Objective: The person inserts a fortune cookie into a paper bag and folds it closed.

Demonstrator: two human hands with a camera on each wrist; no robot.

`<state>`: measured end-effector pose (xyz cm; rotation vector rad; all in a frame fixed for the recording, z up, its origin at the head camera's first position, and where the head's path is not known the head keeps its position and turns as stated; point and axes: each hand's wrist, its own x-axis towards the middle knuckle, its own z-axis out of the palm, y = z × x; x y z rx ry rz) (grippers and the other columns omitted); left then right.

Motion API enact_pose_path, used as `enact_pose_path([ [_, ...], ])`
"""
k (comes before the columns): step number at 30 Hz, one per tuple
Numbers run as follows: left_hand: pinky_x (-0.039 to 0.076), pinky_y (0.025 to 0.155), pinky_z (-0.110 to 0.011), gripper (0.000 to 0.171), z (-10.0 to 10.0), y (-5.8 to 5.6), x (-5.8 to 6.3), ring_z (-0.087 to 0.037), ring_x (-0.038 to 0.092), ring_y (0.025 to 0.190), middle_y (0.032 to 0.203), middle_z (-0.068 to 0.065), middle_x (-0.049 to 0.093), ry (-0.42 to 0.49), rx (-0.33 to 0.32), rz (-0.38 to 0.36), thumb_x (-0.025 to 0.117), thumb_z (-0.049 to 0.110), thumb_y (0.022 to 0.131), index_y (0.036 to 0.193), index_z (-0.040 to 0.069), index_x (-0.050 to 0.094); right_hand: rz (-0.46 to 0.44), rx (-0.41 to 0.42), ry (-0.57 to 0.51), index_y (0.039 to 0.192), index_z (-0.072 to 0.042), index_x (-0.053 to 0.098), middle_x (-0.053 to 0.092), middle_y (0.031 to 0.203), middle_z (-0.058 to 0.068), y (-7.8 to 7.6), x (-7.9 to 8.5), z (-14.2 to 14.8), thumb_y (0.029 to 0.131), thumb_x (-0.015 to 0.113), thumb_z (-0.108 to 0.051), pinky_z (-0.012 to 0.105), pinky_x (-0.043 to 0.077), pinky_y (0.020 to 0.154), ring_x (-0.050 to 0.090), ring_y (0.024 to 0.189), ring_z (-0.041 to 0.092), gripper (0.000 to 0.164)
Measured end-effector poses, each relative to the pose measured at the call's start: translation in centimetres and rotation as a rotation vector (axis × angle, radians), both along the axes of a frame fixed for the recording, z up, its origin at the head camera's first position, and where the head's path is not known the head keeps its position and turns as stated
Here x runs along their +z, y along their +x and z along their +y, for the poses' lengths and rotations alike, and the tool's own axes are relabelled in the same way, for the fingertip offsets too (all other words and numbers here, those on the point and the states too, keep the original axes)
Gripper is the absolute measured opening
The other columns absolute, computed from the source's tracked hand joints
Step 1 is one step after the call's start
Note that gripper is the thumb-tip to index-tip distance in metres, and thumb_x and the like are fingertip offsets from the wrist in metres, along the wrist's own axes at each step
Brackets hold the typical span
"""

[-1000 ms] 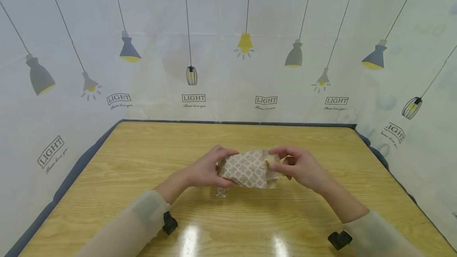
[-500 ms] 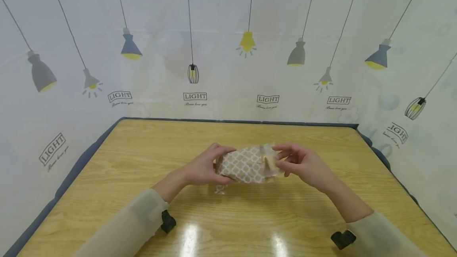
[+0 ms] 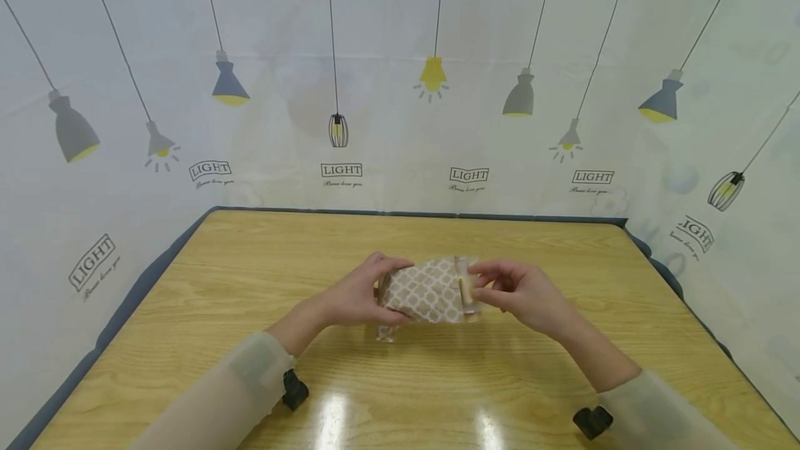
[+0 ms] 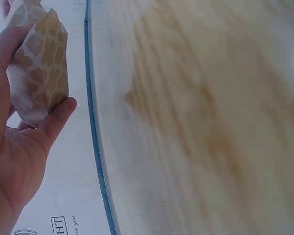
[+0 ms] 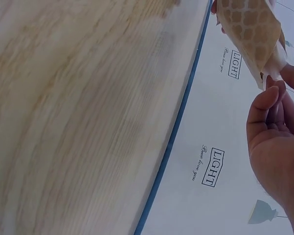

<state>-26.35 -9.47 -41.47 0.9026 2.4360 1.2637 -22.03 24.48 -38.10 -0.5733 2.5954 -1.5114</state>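
Note:
A small paper bag with a brown and white lattice pattern is held up over the table, lying sideways. My left hand grips its left end, thumb on the near side and fingers on the far side. A see-through plastic packet with something pale yellow inside sticks out of the bag's right end. My right hand pinches that packet between thumb and fingers, close to the bag. In the right wrist view the fingertips are right at the bag's mouth. Some crinkled clear plastic hangs below the left end.
The wooden table has a dark blue edge. A white curtain printed with lamps stands around its back and sides. Dark wrist mounts sit at both sleeves.
The packet stuck out further half a second ago; now my right hand is nearer the bag and less of it shows. My left hand has kept its grip on the bag.

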Motion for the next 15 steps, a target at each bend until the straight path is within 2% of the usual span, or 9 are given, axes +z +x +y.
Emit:
enact_pose_path([
  [5, 0.062, 0.104, -0.042, 0.099, 0.03, -0.01, -0.07, -0.026, 0.054, 0.121, 0.142, -0.012, 0.048, -0.022, 0.002, 0.026, 0.099, 0.025, 0.081, 0.166, 0.018, 0.047, 0.003, 0.001, 0.02, 0.133, -0.007, 0.075, 0.075, 0.106, 0.012, 0.07, 0.1, -0.34, 0.101, 0.08, -0.015, 0.023, 0.049, 0.056, 0.058, 0.071, 0.007, 0.033],
  [11, 0.063, 0.104, -0.04, 0.098, 0.07, -0.04, -0.08, -0.027, 0.055, 0.123, 0.143, -0.012, 0.047, 0.004, -0.002, 0.001, 0.098, 0.021, 0.082, 0.166, 0.019, 0.047, 0.019, -0.009, 0.012, 0.145, -0.017, 0.069, 0.074, 0.112, 0.014, -0.03, 0.04, -0.22, 0.104, 0.078, -0.019, 0.027, 0.051, 0.055, 0.06, 0.074, 0.013, 0.042],
  [15, 0.063, 0.105, -0.04, 0.097, 0.11, -0.12, -0.16, -0.028, 0.055, 0.124, 0.144, -0.013, 0.047, 0.014, -0.005, 0.005, 0.098, 0.022, 0.082, 0.165, 0.019, 0.048, 0.028, -0.008, 0.011, 0.138, -0.017, 0.075, 0.074, 0.111, 0.013, -0.07, 0.07, -0.11, 0.105, 0.077, -0.022, 0.029, 0.052, 0.055, 0.06, 0.073, 0.014, 0.034],
])
